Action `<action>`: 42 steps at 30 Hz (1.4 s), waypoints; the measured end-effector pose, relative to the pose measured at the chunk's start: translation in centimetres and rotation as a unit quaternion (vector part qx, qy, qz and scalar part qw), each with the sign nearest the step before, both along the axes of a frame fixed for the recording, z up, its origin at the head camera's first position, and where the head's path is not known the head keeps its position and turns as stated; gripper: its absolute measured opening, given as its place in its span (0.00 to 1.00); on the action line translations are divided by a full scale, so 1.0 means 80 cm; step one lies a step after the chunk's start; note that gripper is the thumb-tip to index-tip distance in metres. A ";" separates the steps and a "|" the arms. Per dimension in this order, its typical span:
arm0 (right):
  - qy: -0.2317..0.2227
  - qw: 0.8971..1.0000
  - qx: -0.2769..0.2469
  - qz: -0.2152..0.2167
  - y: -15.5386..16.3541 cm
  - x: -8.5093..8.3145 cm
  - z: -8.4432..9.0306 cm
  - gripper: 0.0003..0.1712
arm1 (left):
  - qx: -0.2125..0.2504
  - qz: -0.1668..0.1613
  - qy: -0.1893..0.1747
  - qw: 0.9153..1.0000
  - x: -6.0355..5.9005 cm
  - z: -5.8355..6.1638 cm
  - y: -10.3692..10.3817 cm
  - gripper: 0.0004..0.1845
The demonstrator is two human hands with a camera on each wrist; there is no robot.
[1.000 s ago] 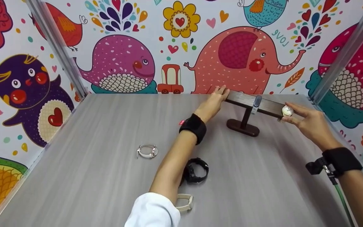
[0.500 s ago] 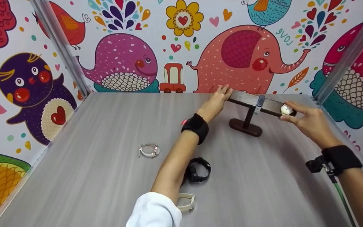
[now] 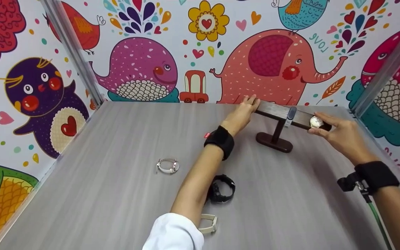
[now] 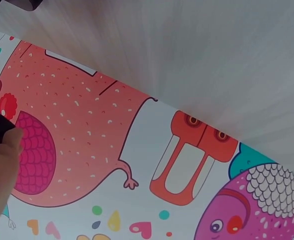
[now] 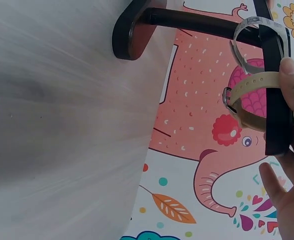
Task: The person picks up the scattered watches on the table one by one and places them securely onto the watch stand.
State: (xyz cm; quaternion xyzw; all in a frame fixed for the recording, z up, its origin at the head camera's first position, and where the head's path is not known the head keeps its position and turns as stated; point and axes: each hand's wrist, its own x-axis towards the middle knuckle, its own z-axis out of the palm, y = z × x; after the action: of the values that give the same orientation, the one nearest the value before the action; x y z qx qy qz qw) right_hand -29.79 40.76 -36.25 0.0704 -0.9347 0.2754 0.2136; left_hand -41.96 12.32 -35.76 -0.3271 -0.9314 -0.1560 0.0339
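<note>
Stand: dark wooden T-bar stand [image 3: 274,133] at the far right of the grey surface [image 3: 116,194], oval foot down, post upright.
Bar axis: crossbar [image 3: 276,110] running left to right, far end slightly toward the back wall, near end toward the right hand.
Left hand: left hand [image 3: 243,111] laid against the left end of the crossbar, fingers straight and relaxed, pressing on the wood rather than curling round it (only a fingertip edge and the bar's end shown in the left wrist view).
Right hand: right hand [image 3: 339,133] at the right end of the crossbar, thumb and fingers pinched on the round-faced watch [image 3: 316,122].
Watch position: round-faced watch looped over the right end of the crossbar, beige strap [image 5: 249,102] circling the dark bar, just inside its tip; dial facing up and toward the head camera.
Key relation: watch directly at the right fingertips, its loop crosswise to the bar's long axis; left hand well apart from it, at the opposite end.
Already on bar: grey band [image 3: 289,116] hung near the post, between the two hands.
Elsewhere on surface: pale watch [image 3: 167,165], black watch [image 3: 222,188] and beige watch [image 3: 208,223], all nearer the left forearm, untouched.
</note>
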 end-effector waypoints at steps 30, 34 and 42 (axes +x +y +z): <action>0.030 0.999 -0.011 0.026 -0.028 -0.028 -0.006 0.36 | 0.020 0.000 -0.003 1.000 0.003 -0.001 0.001 0.29; 0.031 0.999 -0.013 0.031 -0.031 -0.030 -0.007 0.35 | 0.023 0.000 -0.003 1.000 0.003 -0.002 0.000 0.30; 0.022 0.999 -0.015 0.037 -0.034 -0.033 -0.006 0.36 | 0.021 0.005 -0.009 1.000 0.004 -0.002 -0.001 0.30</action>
State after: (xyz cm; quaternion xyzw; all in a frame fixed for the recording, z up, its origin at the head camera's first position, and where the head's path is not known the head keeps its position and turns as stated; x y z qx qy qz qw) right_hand -32.45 38.06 -36.76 0.1077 -0.9221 0.2958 0.2249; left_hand -41.65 12.21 -35.90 -0.3206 -0.9297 -0.1784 0.0330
